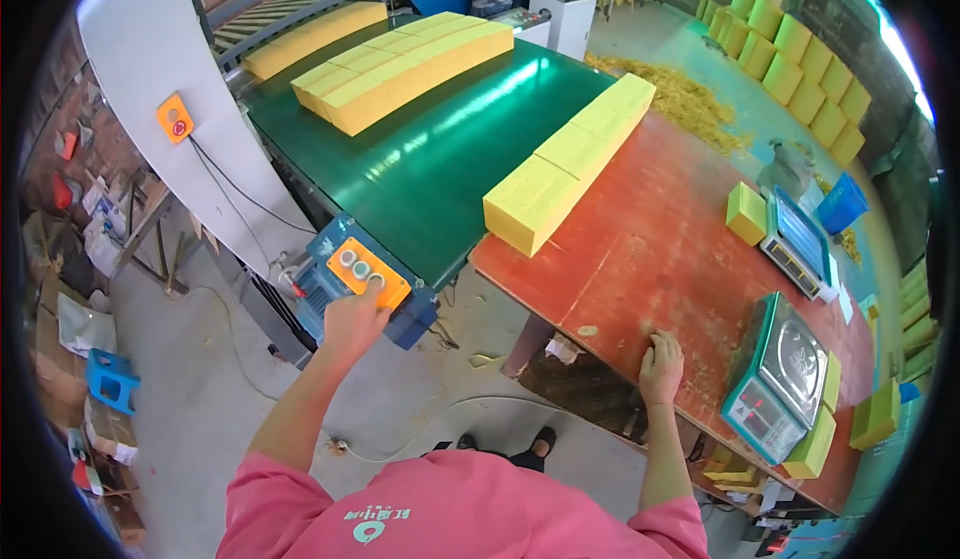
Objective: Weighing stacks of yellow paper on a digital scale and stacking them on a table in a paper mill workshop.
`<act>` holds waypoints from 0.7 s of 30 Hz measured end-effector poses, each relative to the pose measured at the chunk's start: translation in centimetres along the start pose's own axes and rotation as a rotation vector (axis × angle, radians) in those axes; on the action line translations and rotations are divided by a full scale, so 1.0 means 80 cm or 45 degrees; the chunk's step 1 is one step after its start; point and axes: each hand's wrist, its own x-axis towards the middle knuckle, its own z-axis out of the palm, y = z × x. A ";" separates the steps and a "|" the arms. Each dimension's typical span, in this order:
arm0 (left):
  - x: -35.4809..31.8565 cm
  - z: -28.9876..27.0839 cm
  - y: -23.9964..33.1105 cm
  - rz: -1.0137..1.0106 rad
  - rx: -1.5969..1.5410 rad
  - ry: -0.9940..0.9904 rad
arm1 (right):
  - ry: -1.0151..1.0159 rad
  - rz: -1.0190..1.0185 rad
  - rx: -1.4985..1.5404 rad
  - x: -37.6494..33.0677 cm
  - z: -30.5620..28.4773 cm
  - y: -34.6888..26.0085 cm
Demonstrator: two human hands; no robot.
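Observation:
My left hand [357, 322] reaches the orange control box [369, 272], one finger stretched onto its nearest round button, the other fingers bent; it holds nothing. The box sits on a blue motor housing [322, 294] at the corner of the green conveyor belt [400, 159]. My right hand [661, 369] rests on the near edge of the red table [640, 259], fingers loosely bent and apart, with nothing in them. A row of yellow blocks [570, 164] lies across the seam between belt and table. Farther back on the belt lies a wider group of yellow blocks [400, 67].
Another yellow row [315, 39] lies at the belt's far left. A teal scale [780, 374], a blue scale [800, 239] and loose yellow blocks [812, 445] stand on the table's right. An orange emergency-stop box [174, 117] is on the white panel. Yellow scraps [665, 99] cover the floor behind.

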 end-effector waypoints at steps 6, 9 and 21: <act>0.001 0.004 -0.005 -0.025 -0.007 -0.013 | 0.009 -0.001 0.007 0.003 0.002 0.001; 0.002 0.004 -0.004 0.001 -0.014 0.001 | 0.013 0.013 0.034 0.003 0.002 0.001; -0.001 -0.002 0.003 -0.029 -0.003 -0.039 | 0.015 0.021 0.039 0.001 0.002 0.002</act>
